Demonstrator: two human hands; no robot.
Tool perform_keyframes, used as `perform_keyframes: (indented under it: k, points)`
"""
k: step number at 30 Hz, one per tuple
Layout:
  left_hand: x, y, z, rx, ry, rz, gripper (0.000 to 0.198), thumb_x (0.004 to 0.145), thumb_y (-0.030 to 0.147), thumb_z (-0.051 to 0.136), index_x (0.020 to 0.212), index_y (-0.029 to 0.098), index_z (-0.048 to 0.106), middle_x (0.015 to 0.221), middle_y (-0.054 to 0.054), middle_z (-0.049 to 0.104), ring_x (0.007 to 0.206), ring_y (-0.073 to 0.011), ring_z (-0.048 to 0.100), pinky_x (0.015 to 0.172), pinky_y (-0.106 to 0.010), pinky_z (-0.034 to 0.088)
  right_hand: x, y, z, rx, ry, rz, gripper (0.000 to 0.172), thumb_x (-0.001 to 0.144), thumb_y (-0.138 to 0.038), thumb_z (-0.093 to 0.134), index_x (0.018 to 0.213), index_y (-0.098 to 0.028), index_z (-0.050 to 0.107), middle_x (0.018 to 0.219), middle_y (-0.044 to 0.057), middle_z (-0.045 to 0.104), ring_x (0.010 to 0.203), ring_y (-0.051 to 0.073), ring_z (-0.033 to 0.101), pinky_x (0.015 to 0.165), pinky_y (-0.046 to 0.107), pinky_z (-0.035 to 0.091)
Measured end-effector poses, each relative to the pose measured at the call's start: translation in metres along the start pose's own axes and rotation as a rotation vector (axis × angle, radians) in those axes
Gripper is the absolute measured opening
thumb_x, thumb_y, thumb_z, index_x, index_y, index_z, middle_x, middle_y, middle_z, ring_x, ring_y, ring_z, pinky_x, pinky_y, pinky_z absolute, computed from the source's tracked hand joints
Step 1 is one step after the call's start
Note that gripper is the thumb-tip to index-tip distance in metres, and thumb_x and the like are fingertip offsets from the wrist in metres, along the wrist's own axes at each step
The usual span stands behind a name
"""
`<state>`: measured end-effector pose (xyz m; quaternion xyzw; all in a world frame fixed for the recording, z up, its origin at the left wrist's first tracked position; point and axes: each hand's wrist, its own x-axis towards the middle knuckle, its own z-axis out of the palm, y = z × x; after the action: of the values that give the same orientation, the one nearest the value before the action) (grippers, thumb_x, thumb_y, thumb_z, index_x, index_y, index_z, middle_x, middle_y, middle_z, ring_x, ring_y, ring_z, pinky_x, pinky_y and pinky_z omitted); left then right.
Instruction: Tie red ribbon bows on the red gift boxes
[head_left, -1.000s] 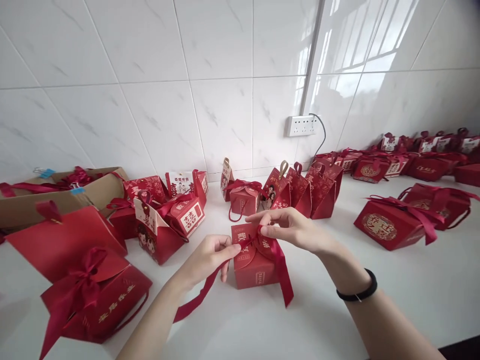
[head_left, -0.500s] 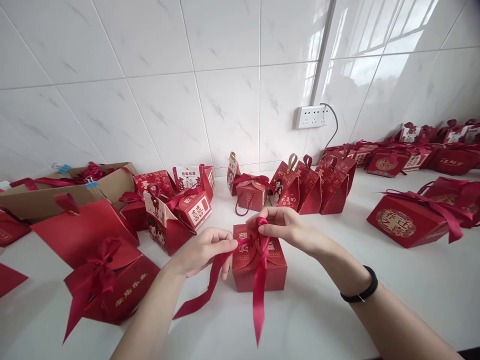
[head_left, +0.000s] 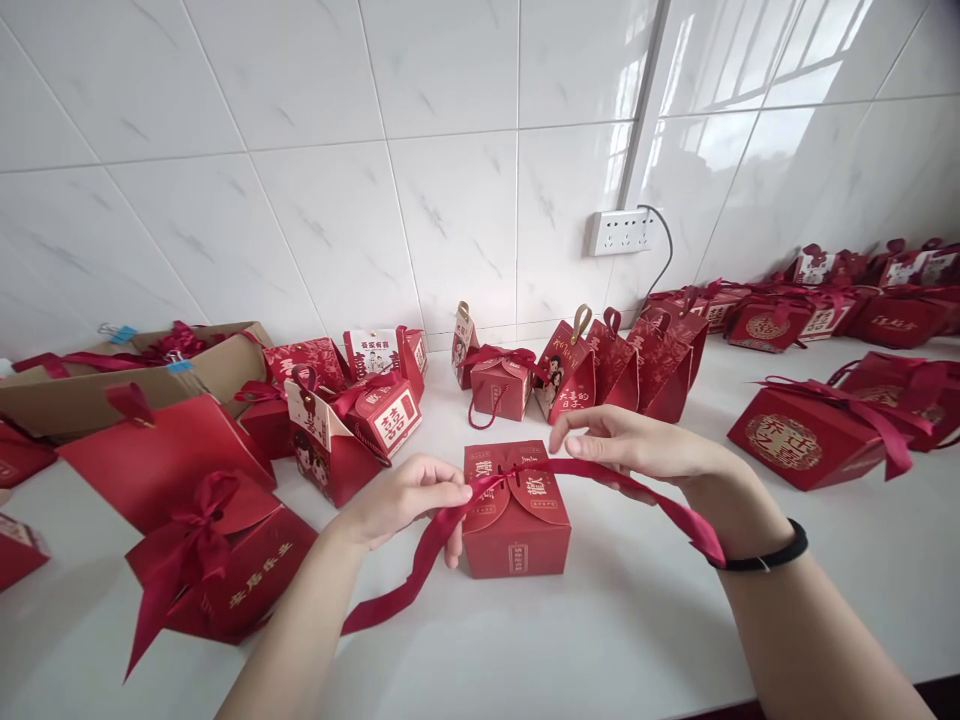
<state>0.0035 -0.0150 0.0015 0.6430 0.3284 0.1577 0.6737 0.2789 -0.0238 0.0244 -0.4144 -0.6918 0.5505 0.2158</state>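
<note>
A red gift box (head_left: 517,540) with pale printed characters sits on the white surface in front of me, its curved top flaps closed. A dark red ribbon (head_left: 427,555) runs through the slots in its top. My left hand (head_left: 412,500) pinches this ribbon between thumb and fingers at the box's left edge, and a long tail hangs down to the surface. Over the right side of the box is my right hand (head_left: 637,445), fingers stretched out and thumb apart. The ribbon's other end passes under the thumb, across the lower fingers, towards the wrist.
At left stand a bow-tied red box (head_left: 232,580) and a cardboard box (head_left: 97,395) holding ribbon. Several small gift boxes (head_left: 390,415) stand behind. More bow-tied boxes (head_left: 806,430) are at right. A tiled wall with a power socket (head_left: 622,232) closes the back.
My right hand has moved right, its pinch loosened, and the ribbon's front tail now stretches rightward across the box top instead of hanging down. My left hand has hardly moved.
</note>
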Motion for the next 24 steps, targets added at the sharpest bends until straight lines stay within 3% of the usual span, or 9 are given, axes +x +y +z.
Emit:
perform_keyframes:
  k: [4, 8, 11, 14, 17, 20, 24]
  points:
    - [0.000, -0.001, -0.001, -0.004, -0.002, -0.003, 0.029, 0.085, 0.027, 0.051, 0.058, 0.017, 0.045, 0.045, -0.001, 0.060, 0.044, -0.0148, 0.060, 0.062, -0.026, 0.042, 0.000, 0.005, -0.007, -0.196, -0.020, 0.014, 0.051, 0.075, -0.064, 0.056, 0.060, -0.017, 0.045, 0.051, -0.007, 0.031, 0.044, 0.005, 0.027, 0.040, 0.021, 0.021]
    - [0.000, -0.003, -0.002, -0.022, 0.016, -0.002, 0.029, 0.083, 0.028, 0.054, 0.057, 0.017, 0.045, 0.043, 0.001, 0.055, 0.044, -0.0150, 0.060, 0.062, -0.026, 0.041, 0.002, 0.003, -0.002, -0.289, -0.090, 0.015, 0.035, 0.074, -0.051, 0.063, 0.071, -0.016, 0.056, 0.050, -0.007, 0.034, 0.046, 0.006, 0.027, 0.042, 0.022, 0.019]
    - [0.001, -0.003, -0.002, -0.017, 0.022, -0.009, 0.029, 0.083, 0.029, 0.054, 0.058, 0.017, 0.046, 0.043, 0.002, 0.055, 0.044, -0.0153, 0.060, 0.062, -0.026, 0.041, 0.008, 0.002, 0.006, -0.322, 0.165, -0.067, 0.020, 0.077, -0.036, 0.060, 0.071, -0.018, 0.055, 0.055, -0.004, 0.046, 0.049, 0.008, 0.038, 0.045, 0.022, 0.028]
    - [0.001, -0.002, -0.002, -0.009, 0.027, -0.011, 0.031, 0.083, 0.030, 0.054, 0.057, 0.017, 0.044, 0.043, 0.002, 0.054, 0.045, -0.0151, 0.061, 0.063, -0.026, 0.041, 0.017, 0.005, 0.012, -0.495, 0.479, -0.231, 0.006, 0.074, -0.020, 0.057, 0.069, -0.019, 0.053, 0.075, 0.001, 0.056, 0.065, 0.013, 0.051, 0.056, 0.025, 0.040]
    - [0.001, -0.001, -0.002, -0.005, 0.016, -0.020, 0.030, 0.083, 0.030, 0.054, 0.058, 0.017, 0.045, 0.044, 0.001, 0.057, 0.045, -0.0154, 0.060, 0.062, -0.026, 0.042, 0.026, 0.012, 0.019, -0.690, 0.642, -0.416, 0.012, 0.072, -0.010, 0.052, 0.067, -0.019, 0.047, 0.085, 0.005, 0.053, 0.077, 0.016, 0.053, 0.065, 0.029, 0.044]
    - [0.000, -0.001, -0.002, 0.002, 0.005, -0.020, 0.029, 0.083, 0.029, 0.054, 0.058, 0.016, 0.049, 0.045, 0.000, 0.058, 0.045, -0.0150, 0.060, 0.061, -0.026, 0.042, 0.032, 0.016, 0.027, -0.828, 0.758, -0.548, 0.020, 0.074, -0.004, 0.043, 0.063, -0.020, 0.039, 0.089, 0.009, 0.052, 0.082, 0.019, 0.052, 0.066, 0.031, 0.044]
    - [0.000, -0.002, -0.002, 0.000, 0.012, -0.022, 0.028, 0.082, 0.030, 0.055, 0.058, 0.016, 0.050, 0.042, 0.002, 0.053, 0.044, -0.0152, 0.060, 0.059, -0.026, 0.041, 0.031, 0.015, 0.031, -0.792, 0.697, -0.536, 0.024, 0.071, -0.004, 0.043, 0.062, -0.021, 0.029, 0.088, 0.008, 0.057, 0.081, 0.018, 0.054, 0.062, 0.028, 0.040]
